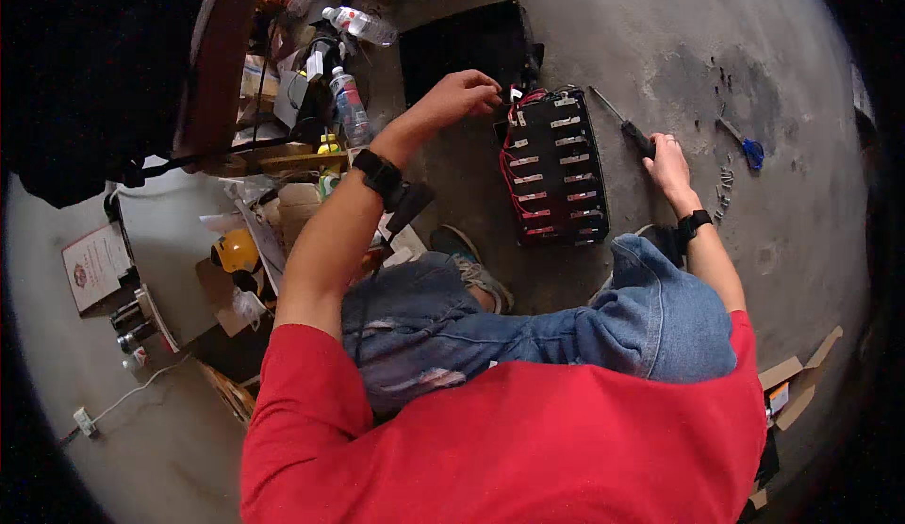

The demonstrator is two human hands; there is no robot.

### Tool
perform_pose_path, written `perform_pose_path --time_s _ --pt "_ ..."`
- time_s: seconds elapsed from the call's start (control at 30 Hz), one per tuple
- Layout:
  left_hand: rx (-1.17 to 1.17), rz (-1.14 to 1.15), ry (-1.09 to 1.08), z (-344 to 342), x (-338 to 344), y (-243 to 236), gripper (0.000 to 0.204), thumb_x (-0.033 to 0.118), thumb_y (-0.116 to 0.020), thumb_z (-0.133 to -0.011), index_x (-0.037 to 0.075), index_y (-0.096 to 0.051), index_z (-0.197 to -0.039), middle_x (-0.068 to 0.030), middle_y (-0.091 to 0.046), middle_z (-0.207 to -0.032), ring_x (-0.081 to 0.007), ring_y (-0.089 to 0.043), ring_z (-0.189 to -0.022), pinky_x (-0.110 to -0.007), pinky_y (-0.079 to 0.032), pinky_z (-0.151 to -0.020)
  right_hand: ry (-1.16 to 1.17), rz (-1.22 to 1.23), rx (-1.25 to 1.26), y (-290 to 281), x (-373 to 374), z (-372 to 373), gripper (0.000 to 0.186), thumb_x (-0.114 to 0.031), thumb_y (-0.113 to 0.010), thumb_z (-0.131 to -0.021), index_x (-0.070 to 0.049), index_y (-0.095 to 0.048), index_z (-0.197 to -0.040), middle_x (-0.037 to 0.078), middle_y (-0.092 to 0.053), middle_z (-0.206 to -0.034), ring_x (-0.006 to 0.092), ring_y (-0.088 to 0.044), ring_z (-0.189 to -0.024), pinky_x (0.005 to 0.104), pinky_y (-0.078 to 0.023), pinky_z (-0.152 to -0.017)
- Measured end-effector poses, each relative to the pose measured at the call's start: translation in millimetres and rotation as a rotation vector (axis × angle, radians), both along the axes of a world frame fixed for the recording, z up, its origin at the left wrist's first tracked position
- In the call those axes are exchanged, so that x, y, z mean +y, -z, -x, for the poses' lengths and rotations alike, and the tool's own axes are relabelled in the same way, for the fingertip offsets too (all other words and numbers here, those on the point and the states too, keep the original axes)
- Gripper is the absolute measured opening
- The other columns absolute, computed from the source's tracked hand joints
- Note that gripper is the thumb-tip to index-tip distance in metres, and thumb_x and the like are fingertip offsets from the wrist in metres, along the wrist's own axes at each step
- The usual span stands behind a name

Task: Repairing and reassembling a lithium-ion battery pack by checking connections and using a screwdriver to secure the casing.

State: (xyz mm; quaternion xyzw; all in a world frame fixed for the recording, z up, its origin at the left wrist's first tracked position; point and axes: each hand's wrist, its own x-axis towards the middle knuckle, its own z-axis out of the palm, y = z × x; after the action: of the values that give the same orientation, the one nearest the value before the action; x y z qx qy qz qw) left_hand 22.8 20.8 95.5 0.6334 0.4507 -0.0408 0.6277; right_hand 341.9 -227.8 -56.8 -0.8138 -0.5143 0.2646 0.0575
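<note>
1. Fingers, left hand point(460, 96): I see them bunched together at the far left corner of the battery pack point(554, 168), pinched at the red wires point(510, 161) there. Whether a wire or a connector sits between the fingertips, I cannot tell.
2. Fingers, right hand point(669, 163): curled shut around the black handle of a screwdriver point(622, 124), whose shaft points away toward the pack's far right corner, the tip near it.
3. Battery pack: black, rectangular, flat on the concrete floor point(660, 43) between my two hands, rows of silvery strips across its top, red wires along its left edge.
4. Black case point(462, 43): on the floor just beyond the pack, touching its far end.
5. Small blue-handled tool point(751, 152): on the floor, well to the right of my right hand, loose screws point(724, 189) beside it.
6. Plastic bottles point(351, 105): among clutter to the left of my left forearm.
</note>
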Motion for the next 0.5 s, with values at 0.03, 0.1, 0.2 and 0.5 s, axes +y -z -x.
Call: perform_pose_path --time_s 0.03,0.1,0.2,0.5 --pt "-0.017 0.001 -0.018 0 -2 3 0.032 0.024 -0.056 -0.094 0.001 -0.06 -0.117 -0.0091 -0.068 -0.105 -0.0129 -0.064 -0.089 -0.027 -0.051 -0.082 0.002 0.064 0.0 -1 1 -2 0.044 -0.015 -0.073 -0.079 -0.007 -0.052 -0.117 0.016 -0.054 -0.118 0.0343 -0.054 -0.114 0.0439 -0.048 -0.092" --pt "-0.09 0.138 -0.073 -2 -4 9 0.032 0.024 -0.055 -0.094 0.001 -0.059 -0.117 -0.0088 -0.069 -0.103 -0.0122 -0.064 -0.086 -0.026 -0.051 -0.079 -0.047 0.126 -0.023 -8 5 -10 0.044 -0.017 -0.073 -0.08 -0.005 -0.053 -0.117 0.017 -0.055 -0.119 0.0342 -0.055 -0.113 0.0431 -0.048 -0.093" --pt "-0.095 0.139 -0.082 2 -4 12 0.032 0.025 -0.052 -0.097 0.003 -0.059 -0.118 -0.0096 -0.068 -0.109 -0.0159 -0.065 -0.095 -0.03 -0.05 -0.085 -0.171 0.072 -0.039 -34 19 -30 0.04 -0.02 -0.068 -0.084 -0.004 -0.054 -0.118 0.018 -0.054 -0.122 0.0358 -0.056 -0.11 0.0426 -0.048 -0.092" --pt "-0.126 0.238 -0.182 6 13 39 0.032 0.029 -0.053 -0.096 0.003 -0.06 -0.113 -0.0087 -0.068 -0.105 -0.0166 -0.065 -0.09 -0.031 -0.051 -0.081 -0.606 0.171 -0.092 -186 101 -26 0.029 -0.02 -0.063 -0.087 -0.004 -0.058 -0.111 0.016 -0.064 -0.103 0.0347 -0.062 -0.097 0.0431 -0.051 -0.083"
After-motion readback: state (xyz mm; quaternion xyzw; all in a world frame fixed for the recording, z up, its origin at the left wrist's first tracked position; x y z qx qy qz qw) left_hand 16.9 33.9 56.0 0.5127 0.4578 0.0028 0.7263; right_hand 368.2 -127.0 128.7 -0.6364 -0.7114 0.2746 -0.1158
